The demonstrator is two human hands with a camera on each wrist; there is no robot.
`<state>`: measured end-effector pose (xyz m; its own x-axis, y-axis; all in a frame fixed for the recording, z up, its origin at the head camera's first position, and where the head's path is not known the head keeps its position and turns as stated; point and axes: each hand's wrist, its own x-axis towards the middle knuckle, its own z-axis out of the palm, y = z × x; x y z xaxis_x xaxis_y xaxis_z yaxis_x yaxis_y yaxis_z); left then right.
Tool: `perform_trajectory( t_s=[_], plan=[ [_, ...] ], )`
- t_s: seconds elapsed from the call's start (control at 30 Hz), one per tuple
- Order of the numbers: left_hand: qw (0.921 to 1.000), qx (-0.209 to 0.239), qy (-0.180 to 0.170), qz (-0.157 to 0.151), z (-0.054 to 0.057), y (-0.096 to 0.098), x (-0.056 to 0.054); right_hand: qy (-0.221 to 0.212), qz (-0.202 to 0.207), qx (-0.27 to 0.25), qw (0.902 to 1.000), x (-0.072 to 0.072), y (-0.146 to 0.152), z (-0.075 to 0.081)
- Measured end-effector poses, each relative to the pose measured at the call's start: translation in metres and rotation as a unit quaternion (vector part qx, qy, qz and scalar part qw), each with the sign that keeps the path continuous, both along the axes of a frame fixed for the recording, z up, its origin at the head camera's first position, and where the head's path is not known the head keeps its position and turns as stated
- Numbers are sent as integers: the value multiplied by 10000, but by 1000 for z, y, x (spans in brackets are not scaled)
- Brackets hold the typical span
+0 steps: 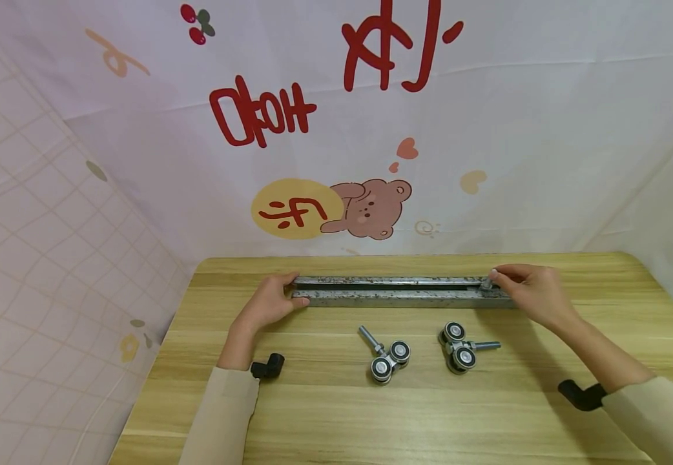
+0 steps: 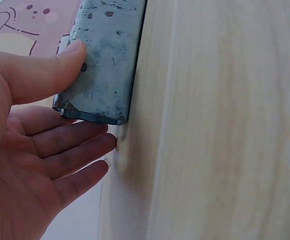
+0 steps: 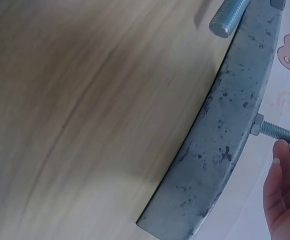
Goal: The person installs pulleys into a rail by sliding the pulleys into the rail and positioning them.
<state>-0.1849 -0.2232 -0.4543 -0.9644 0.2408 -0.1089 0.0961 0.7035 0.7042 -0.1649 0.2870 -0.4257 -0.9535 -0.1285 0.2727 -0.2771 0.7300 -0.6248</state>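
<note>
A speckled grey metal rail (image 1: 383, 299) with a slot along its top lies across the table. My left hand (image 1: 267, 302) holds its left end between thumb and fingers. In the left wrist view, the thumb (image 2: 49, 75) presses one side of the rail (image 2: 102, 60), while the other fingers reach past its end. Near the other end, my right hand (image 1: 537, 294) pinches a threaded bolt (image 3: 280, 133) that stands up from the slot, with a nut at its base. Whatever the bolt joins inside the rail is hidden.
Two roller trolleys lie in front of the rail: one (image 1: 390, 361) near the middle with its bolt pointing back left, another (image 1: 458, 349) with its bolt pointing right. A printed cloth (image 1: 487, 129) hangs behind the wooden table (image 1: 371, 426).
</note>
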Motion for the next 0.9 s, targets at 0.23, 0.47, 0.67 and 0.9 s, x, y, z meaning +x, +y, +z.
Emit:
perform_trajectory(
  t_s=[0.23,0.47,0.67,0.9],
  plan=[
    [10000,-4,-30,16,1,0,0,-125,129,-41,9998,-1,-6,-1],
    [10000,-50,1,-1,1,-1,0,-69,145,-77,9998,-3,-12,0],
    [10000,-33,-8,18,1,0,0,89,161,-1,9998,-4,-19,1],
    [10000,10,-14,3,3,0,0,115,246,-54,9996,-5,-26,0]
  ],
)
